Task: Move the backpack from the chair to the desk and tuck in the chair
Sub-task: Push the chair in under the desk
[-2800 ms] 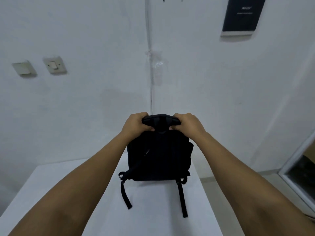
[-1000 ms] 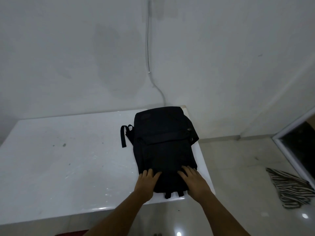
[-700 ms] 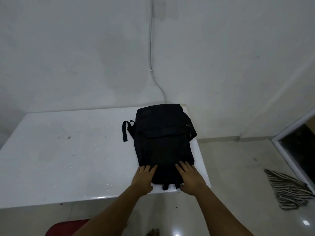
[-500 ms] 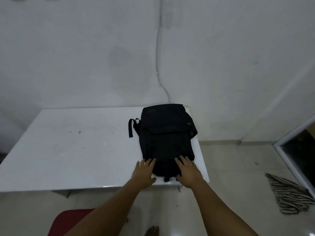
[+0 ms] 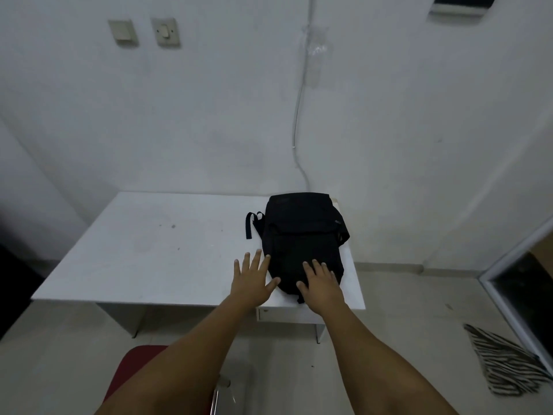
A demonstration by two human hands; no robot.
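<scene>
The chair point(image 5: 134, 372) shows as a red seat low on the left, below the left forearm and well short of the desk point(image 5: 155, 250), so it is not yet tucked in. Half a second ago the left hand point(image 5: 253, 281) lay with its fingers on the bag's near corner; now it has slid off to the left, fingers spread and holding nothing, only the thumb near the fabric. Just right of it the bag point(image 5: 302, 235) lies flat at the desk's right end, a strap trailing off its left side. The right hand point(image 5: 321, 284) still rests open, palm down, on the bag's near end, gripping nothing. The move seems done; the chair comes next.
</scene>
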